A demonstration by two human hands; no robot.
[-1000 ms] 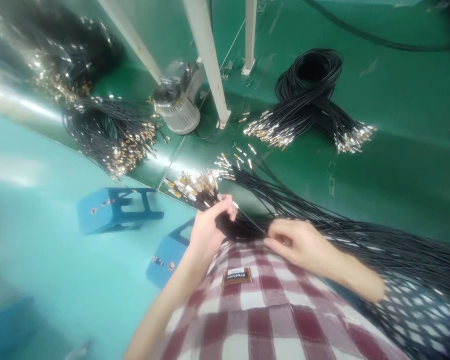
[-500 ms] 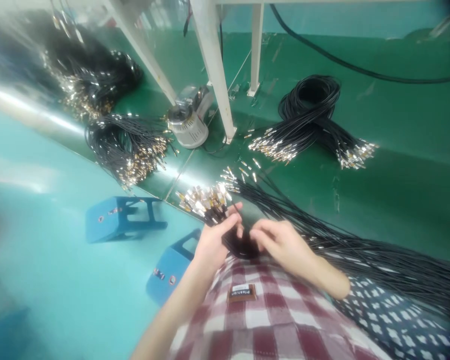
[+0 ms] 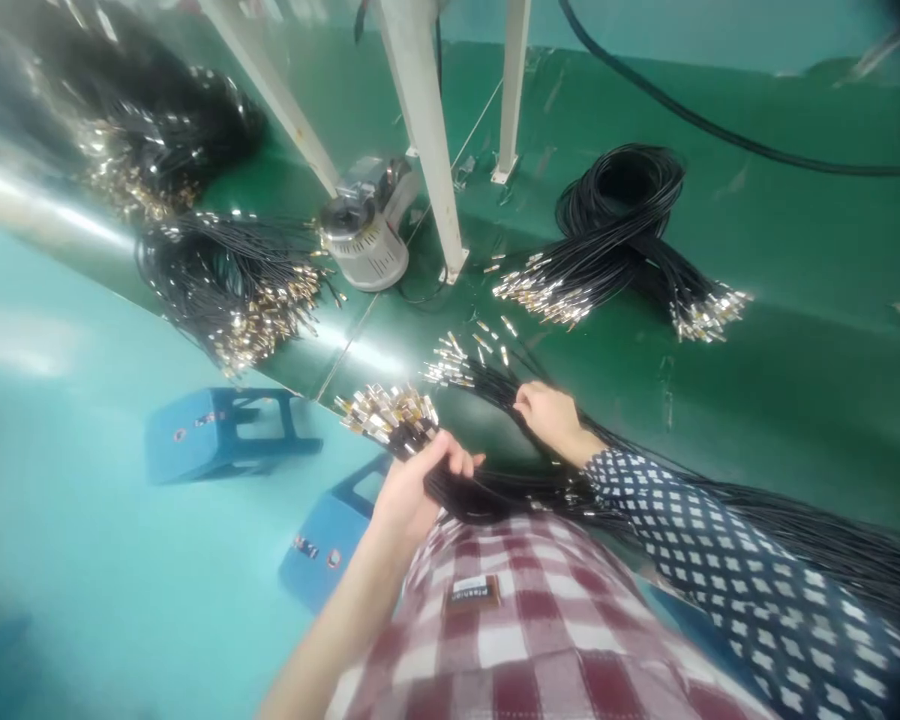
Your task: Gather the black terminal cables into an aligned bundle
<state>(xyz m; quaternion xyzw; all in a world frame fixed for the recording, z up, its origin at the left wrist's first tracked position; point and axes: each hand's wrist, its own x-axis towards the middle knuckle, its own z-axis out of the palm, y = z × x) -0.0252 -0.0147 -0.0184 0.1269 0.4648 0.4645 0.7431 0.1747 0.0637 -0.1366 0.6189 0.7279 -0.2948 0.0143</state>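
Note:
My left hand (image 3: 424,485) is wrapped round a thick bundle of black cables (image 3: 487,492), just behind its metal connector ends (image 3: 390,412). The bundle runs rightward across my lap, over a checked apron. Out ahead on the green surface, my right hand (image 3: 551,415) has its fingers closed on thin black cables (image 3: 495,385) of a loose spread. Their silver connector ends (image 3: 454,362) lie to the left of that hand. How many cables the right fingers pinch is hidden.
A crossed cable coil (image 3: 622,230) lies at the back right. Further coils (image 3: 225,280) rest at the left, near a grey-white machine (image 3: 364,240) by white table legs (image 3: 427,150). Blue stools (image 3: 195,430) stand on the floor at lower left.
My right hand has left the bundle beside my left hand and moved forward onto the loose cables. My left hand keeps its hold, shifted slightly left, and the bundle now stretches out to the right.

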